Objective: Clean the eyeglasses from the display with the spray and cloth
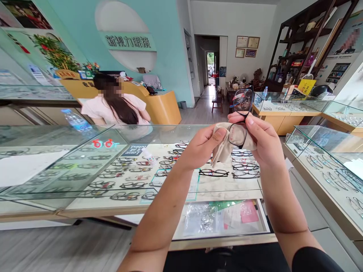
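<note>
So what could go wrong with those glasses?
The glasses might slip, as the right hand grips only the slim frame above the glass case. A gritty cloth could perhaps scratch a lens. And the open drawer could get bumped.

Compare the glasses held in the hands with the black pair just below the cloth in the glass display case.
The held glasses are turned on end, one lens above the other; the black pair has its lenses side by side.
The right hand grips the held glasses, with the cloth in the left hand against their lower lens; no hand touches the black pair.
Both have dark frames.
</note>
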The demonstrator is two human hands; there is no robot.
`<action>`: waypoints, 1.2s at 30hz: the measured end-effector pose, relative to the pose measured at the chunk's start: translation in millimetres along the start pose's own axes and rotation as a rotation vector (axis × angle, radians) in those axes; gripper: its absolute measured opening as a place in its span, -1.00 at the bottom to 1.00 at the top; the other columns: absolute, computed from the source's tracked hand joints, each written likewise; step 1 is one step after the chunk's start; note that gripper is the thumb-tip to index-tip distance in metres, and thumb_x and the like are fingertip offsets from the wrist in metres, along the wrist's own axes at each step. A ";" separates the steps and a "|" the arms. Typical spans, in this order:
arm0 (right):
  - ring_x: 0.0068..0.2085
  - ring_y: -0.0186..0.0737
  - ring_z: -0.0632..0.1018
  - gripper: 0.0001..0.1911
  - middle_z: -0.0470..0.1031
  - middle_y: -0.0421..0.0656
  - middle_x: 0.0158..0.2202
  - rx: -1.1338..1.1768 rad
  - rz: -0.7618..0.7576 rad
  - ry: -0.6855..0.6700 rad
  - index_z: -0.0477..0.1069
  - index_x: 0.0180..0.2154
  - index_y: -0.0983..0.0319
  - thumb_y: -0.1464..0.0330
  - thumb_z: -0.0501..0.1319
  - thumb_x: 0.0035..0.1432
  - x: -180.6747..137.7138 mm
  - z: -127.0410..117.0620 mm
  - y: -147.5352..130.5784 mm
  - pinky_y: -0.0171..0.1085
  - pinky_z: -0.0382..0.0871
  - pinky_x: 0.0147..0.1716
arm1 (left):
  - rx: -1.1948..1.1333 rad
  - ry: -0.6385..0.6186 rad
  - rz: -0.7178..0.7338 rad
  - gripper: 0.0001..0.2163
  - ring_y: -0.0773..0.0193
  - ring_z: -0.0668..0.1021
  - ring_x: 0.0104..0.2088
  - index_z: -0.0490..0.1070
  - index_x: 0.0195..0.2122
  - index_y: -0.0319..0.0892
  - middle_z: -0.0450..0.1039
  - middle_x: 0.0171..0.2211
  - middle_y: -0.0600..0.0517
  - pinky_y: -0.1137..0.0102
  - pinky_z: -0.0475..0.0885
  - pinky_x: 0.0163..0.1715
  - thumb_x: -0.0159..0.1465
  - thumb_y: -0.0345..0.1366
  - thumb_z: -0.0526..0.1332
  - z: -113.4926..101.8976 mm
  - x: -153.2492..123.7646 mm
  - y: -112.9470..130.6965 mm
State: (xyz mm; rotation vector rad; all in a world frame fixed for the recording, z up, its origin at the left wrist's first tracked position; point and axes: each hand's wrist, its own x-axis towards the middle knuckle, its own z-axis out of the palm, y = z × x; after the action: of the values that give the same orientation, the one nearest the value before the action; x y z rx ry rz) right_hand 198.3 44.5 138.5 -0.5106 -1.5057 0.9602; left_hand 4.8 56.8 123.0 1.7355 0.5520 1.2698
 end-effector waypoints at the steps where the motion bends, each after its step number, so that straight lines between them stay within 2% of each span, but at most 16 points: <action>1: 0.31 0.02 0.56 -0.68 0.65 -0.12 0.11 -0.002 -0.002 -0.011 0.77 -0.14 0.05 0.01 0.35 0.39 -0.1 -1.9 -0.7 -0.01 0.42 0.40 | -0.018 0.017 -0.031 -0.46 0.38 0.37 -0.59 0.49 -0.32 -0.16 0.36 -0.54 0.10 0.45 0.25 -0.63 0.36 0.30 0.32 -2.6 -0.1 -0.9; 4: 0.38 0.05 0.50 -0.71 0.61 -0.12 0.20 -0.043 0.023 -0.080 0.78 -0.16 0.04 0.06 0.35 0.41 -0.4 -7.7 -3.9 0.03 0.32 0.46 | -0.066 0.084 -0.087 -0.45 0.34 0.45 -0.60 0.57 -0.22 -0.14 0.46 -0.52 0.08 0.44 0.31 -0.64 0.32 0.33 0.34 -10.1 0.1 -2.9; 7: 0.35 0.08 0.51 -0.67 0.60 -0.09 0.22 -0.120 0.043 -0.175 0.79 -0.20 0.06 0.04 0.33 0.42 0.2 -11.6 -6.6 0.07 0.28 0.46 | -0.106 0.156 -0.090 -0.44 0.28 0.56 -0.51 0.60 -0.19 -0.15 0.52 -0.49 0.07 0.43 0.43 -0.55 0.27 0.33 0.39 -14.9 1.8 -2.6; 11: 0.24 0.02 0.54 -0.63 0.62 -0.08 0.12 -0.192 0.052 -0.314 0.77 -0.26 0.08 0.05 0.30 0.45 2.2 -12.6 -6.7 0.03 0.31 0.40 | -0.137 0.189 -0.066 -0.42 0.23 0.64 -0.38 0.60 -0.21 -0.16 0.55 -0.44 0.05 0.39 0.54 -0.42 0.22 0.34 0.43 -16.0 3.8 -0.8; 15: 0.06 -0.07 0.57 -0.64 0.60 -0.12 -0.10 -0.289 0.096 -0.365 0.76 -0.23 0.10 0.05 0.29 0.45 4.0 -10.8 -5.3 -0.04 0.37 0.25 | -0.121 0.188 -0.040 -0.46 0.29 0.56 -0.49 0.53 -0.31 -0.13 0.46 -0.50 0.08 0.43 0.43 -0.56 0.27 0.32 0.39 -15.0 2.4 -1.5; 18: -0.08 -0.10 0.58 -0.59 0.62 -0.15 -0.25 -0.257 0.138 -0.377 0.73 -0.25 0.15 0.01 0.28 0.45 5.1 -8.8 -4.3 -0.09 0.43 0.13 | -0.081 0.182 -0.056 -0.48 0.37 0.39 -0.63 0.48 -0.33 -0.12 0.35 -0.58 0.13 0.45 0.24 -0.70 0.31 0.31 0.37 -14.5 1.2 -2.2; 20: -0.15 -0.13 0.58 -0.59 0.64 -0.16 -0.28 -0.217 0.153 -0.361 0.72 -0.26 0.17 0.01 0.30 0.44 5.5 -8.3 -3.0 -0.14 0.44 0.04 | -0.067 0.167 -0.049 -0.47 0.40 0.33 -0.64 0.47 -0.33 -0.12 0.35 -0.57 0.13 0.46 0.19 -0.71 0.29 0.31 0.39 -14.6 1.8 -1.5; 23: -0.20 -0.18 0.57 -0.63 0.67 -0.17 -0.27 -0.176 0.155 -0.328 0.72 -0.29 0.17 0.08 0.31 0.44 5.5 -8.9 0.0 -0.20 0.42 -0.04 | -0.069 0.106 -0.018 -0.48 0.39 0.40 -0.56 0.49 -0.29 -0.15 0.45 -0.48 0.09 0.47 0.29 -0.63 0.26 0.27 0.44 -15.4 3.7 1.5; 27: -0.23 -0.21 0.56 -0.66 0.67 -0.18 -0.30 -0.123 0.164 -0.320 0.72 -0.29 0.17 0.13 0.31 0.45 5.3 -8.4 2.5 -0.22 0.41 -0.07 | -0.071 0.068 0.007 -0.51 0.39 0.45 -0.48 0.53 -0.25 -0.18 0.48 -0.44 0.09 0.50 0.37 -0.51 0.20 0.17 0.54 -16.8 4.8 7.4; 33: -0.22 -0.20 0.56 -0.63 0.66 -0.16 -0.26 -0.103 0.161 -0.320 0.72 -0.31 0.18 0.08 0.34 0.41 5.1 -4.2 1.6 -0.22 0.40 -0.07 | -0.077 0.042 0.017 -0.52 0.39 0.46 -0.50 0.54 -0.19 -0.17 0.52 -0.44 0.10 0.48 0.38 -0.53 0.11 0.05 0.64 -15.5 4.0 11.5; 36: -0.22 -0.22 0.55 -0.64 0.67 -0.17 -0.25 -0.097 0.153 -0.316 0.73 -0.30 0.17 0.09 0.33 0.43 4.7 -4.0 2.5 -0.23 0.40 -0.07 | -0.070 0.069 0.025 -0.51 0.38 0.46 -0.51 0.53 -0.19 -0.16 0.53 -0.45 0.10 0.48 0.39 -0.52 0.09 0.05 0.64 -13.1 4.4 8.9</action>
State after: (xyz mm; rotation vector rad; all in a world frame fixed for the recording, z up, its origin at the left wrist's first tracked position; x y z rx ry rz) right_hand 200.8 50.7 139.0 -0.5689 -1.8234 1.1301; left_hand -6.8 60.8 133.9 1.6505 0.5214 1.3548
